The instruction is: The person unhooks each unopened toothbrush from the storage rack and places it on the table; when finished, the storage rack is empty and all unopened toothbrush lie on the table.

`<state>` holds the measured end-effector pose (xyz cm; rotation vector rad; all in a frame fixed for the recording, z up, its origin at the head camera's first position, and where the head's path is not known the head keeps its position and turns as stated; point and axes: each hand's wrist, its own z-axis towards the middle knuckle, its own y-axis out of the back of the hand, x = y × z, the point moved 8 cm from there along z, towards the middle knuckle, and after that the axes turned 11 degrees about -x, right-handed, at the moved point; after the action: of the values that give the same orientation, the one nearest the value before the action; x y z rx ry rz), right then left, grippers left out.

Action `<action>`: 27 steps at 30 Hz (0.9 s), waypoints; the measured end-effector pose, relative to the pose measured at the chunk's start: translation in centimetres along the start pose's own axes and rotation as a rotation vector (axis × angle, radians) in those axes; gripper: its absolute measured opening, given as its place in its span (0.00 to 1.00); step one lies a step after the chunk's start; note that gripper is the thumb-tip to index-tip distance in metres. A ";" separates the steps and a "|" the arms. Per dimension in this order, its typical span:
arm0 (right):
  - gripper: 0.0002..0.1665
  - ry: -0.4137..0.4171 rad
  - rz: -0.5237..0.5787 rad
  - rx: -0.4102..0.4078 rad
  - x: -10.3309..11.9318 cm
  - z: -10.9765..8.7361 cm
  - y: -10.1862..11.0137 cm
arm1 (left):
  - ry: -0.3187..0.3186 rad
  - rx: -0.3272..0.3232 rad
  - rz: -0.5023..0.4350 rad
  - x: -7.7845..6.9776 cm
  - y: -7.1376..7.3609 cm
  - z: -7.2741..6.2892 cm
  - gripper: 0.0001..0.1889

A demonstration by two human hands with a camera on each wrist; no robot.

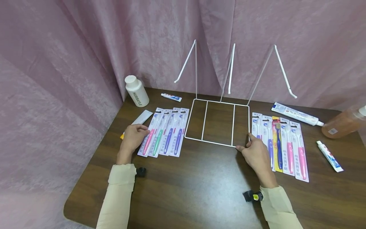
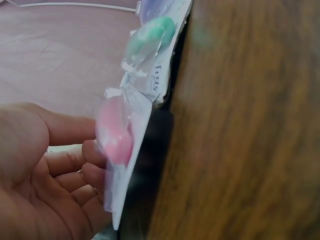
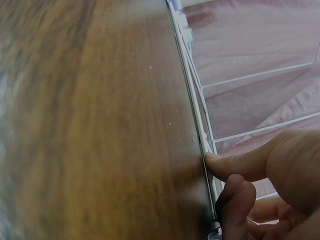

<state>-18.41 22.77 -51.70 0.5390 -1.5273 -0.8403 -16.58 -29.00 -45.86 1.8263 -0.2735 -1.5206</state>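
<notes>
Several carded toothbrushes lie side by side left of a white wire rack [image 1: 203, 121] that stands on the table. At the outermost one, a pink toothbrush in a blister pack [image 1: 150, 140], my left hand [image 1: 134, 136] holds the edge with bent fingers. Close up in the left wrist view, thumb and fingertips meet the pack beside its pink handle [image 2: 115, 132], partly hidden behind it. My right hand [image 1: 255, 154] grips the rack's front right corner between thumb and index finger; the thumb [image 3: 232, 164] presses along the wire in the right wrist view.
More carded toothbrushes [image 1: 290, 149] lie right of the rack. Toothpaste tubes [image 1: 297, 114] rest around both rows, one partly behind my left hand. A white bottle [image 1: 138, 93] stands back left, an amber bottle [image 1: 343, 122] far right. Pink curtain [image 1: 160, 38] hangs behind; three rack prongs jut forward.
</notes>
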 end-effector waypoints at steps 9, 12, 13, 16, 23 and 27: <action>0.55 0.010 0.004 -0.013 0.1 0.0 0.0 | 0.014 -0.010 0.032 0.1 0.3 -0.1 0.14; 0.55 0.011 0.005 -0.017 0.2 0.1 -0.1 | 0.025 0.003 0.043 0.2 0.3 0.0 0.15; 0.55 0.009 0.004 -0.017 0.3 0.1 -0.1 | 0.026 0.008 0.046 0.2 0.3 0.0 0.15; 0.55 0.004 0.003 -0.018 0.4 0.0 0.0 | 0.017 0.015 0.054 0.2 0.3 0.1 0.16; 0.54 -0.006 0.004 -0.010 0.7 0.0 -0.1 | 0.016 0.022 0.053 0.2 0.4 0.2 0.16; 0.54 -0.015 0.001 -0.011 0.7 0.0 0.0 | 0.018 0.030 0.005 0.1 0.4 0.3 0.16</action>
<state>-18.55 22.25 -51.29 0.5248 -1.5363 -0.8529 -16.73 -29.47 -45.64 1.8606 -0.2937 -1.5027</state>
